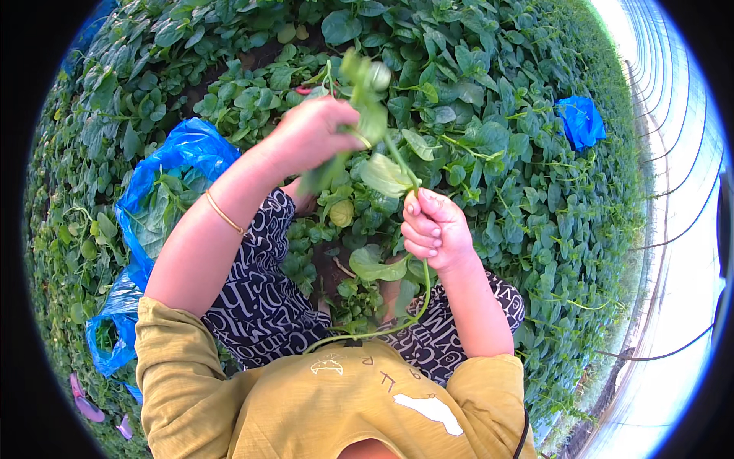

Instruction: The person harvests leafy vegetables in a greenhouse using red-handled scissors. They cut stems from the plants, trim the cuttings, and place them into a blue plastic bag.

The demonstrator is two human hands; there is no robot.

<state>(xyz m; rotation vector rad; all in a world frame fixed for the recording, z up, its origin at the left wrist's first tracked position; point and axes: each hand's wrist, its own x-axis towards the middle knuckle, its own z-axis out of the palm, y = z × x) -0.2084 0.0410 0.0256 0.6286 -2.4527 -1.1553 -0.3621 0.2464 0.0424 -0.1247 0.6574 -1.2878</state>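
My right hand (437, 229) is closed in a fist around a long green vine stem (427, 287). Below the fist the stem curves down and runs left along the hem of the mustard shirt. Above it, the stem carries leaves, one pale-backed leaf (385, 174) close to my thumb. My left hand (321, 135), blurred by motion, is up and to the left with its fingers closed on leaves (327, 172) at the vine's upper part. More blurred leaves (367, 97) stand beside its fingertips. The exact grip of those fingers is unclear.
Dense leafy plants (493, 137) surround my bent legs. An open blue plastic bag (135, 229) holding leaves stands beside my left arm. Another crumpled blue bag (580, 122) lies on the plants at right. A translucent hooped plastic wall (682, 189) curves along the right edge.
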